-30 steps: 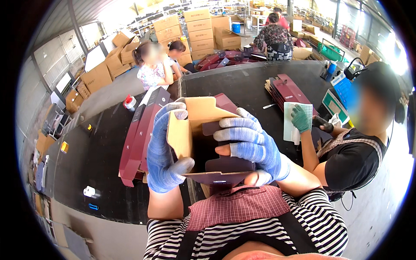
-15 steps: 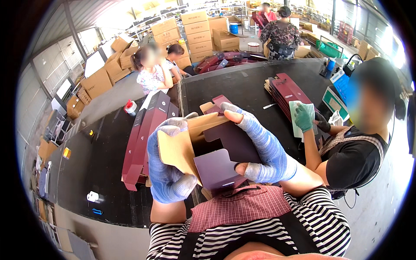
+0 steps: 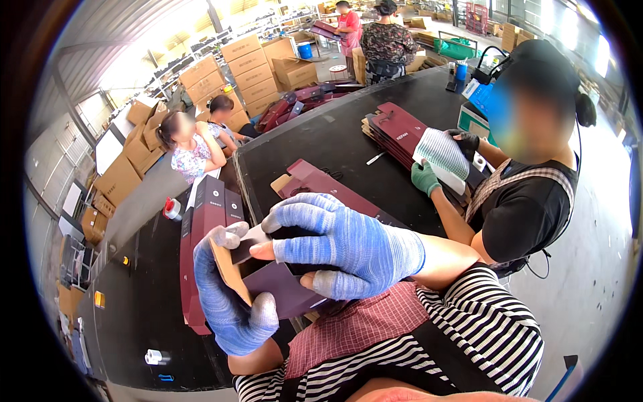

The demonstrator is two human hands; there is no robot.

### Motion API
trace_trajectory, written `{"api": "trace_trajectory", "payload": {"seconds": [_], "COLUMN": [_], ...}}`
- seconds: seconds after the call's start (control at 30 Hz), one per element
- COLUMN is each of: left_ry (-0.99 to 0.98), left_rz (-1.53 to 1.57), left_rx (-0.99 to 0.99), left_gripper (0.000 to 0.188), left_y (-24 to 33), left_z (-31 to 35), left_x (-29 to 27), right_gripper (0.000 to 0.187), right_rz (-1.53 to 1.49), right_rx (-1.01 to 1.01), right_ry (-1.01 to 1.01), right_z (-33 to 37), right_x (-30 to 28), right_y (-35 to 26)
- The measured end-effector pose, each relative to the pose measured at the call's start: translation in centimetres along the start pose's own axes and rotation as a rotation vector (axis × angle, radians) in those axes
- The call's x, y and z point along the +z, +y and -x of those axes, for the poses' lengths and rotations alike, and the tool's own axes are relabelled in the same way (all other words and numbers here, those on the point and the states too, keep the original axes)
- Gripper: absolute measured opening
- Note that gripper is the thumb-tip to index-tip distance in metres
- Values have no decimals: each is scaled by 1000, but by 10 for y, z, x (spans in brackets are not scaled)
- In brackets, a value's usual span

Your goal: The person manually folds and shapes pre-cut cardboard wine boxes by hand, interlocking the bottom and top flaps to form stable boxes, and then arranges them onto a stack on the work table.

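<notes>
A dark maroon cardboard box [image 3: 284, 289] with a brown inside is held up in front of my chest, its end toward me. My left hand [image 3: 228, 301], in a blue knitted glove with bare grey tips, wraps round its left side, thumb on the near edge. My right hand [image 3: 355, 244], gloved alike with two bare fingertips showing, reaches over the box from the right. Its fingers lie on an end flap [image 3: 249, 242] and the near panel, hiding part of the opening. Behind, an open-ended maroon box [image 3: 321, 187] lies on the black table [image 3: 140, 288].
Finished-looking maroon boxes [image 3: 207, 231] stand to the left beside a red-capped bottle [image 3: 172, 208]. At right, a co-worker's green-gloved hand [image 3: 424, 178] holds a bubble-wrap sheet [image 3: 442, 154] by a stack of flat maroon boxes [image 3: 395, 130]. A white roll [image 3: 154, 357] lies near left.
My right hand has moved left over the box end, and a flap there is now folded inward. The box has shifted left and the view has turned right.
</notes>
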State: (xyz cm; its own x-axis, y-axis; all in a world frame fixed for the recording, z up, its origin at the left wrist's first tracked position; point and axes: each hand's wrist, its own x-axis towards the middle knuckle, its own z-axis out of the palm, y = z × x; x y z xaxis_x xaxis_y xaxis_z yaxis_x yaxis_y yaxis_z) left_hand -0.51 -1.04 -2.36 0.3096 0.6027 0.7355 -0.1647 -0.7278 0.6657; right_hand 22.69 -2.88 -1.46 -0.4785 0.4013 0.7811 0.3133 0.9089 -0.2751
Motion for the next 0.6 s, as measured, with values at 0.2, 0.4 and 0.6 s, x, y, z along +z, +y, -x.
{"api": "trace_trajectory", "payload": {"seconds": [0.2, 0.4, 0.6], "left_ry": [-94, -135, -233], "left_rz": [-258, -261, -236], "left_rx": [91, 119, 290], "left_gripper": [89, 82, 62], "left_y": [-4, -3, -14], "left_z": [-10, -13, -26], "left_x": [-6, -7, -17], "right_gripper": [51, 39, 57], "right_rz": [133, 189, 99], "right_rx": [-5, -2, 20], "right_ry": [19, -14, -14], "right_z": [3, 2, 1], "right_x": [-4, -3, -9], "right_y": [-2, 0, -3]}}
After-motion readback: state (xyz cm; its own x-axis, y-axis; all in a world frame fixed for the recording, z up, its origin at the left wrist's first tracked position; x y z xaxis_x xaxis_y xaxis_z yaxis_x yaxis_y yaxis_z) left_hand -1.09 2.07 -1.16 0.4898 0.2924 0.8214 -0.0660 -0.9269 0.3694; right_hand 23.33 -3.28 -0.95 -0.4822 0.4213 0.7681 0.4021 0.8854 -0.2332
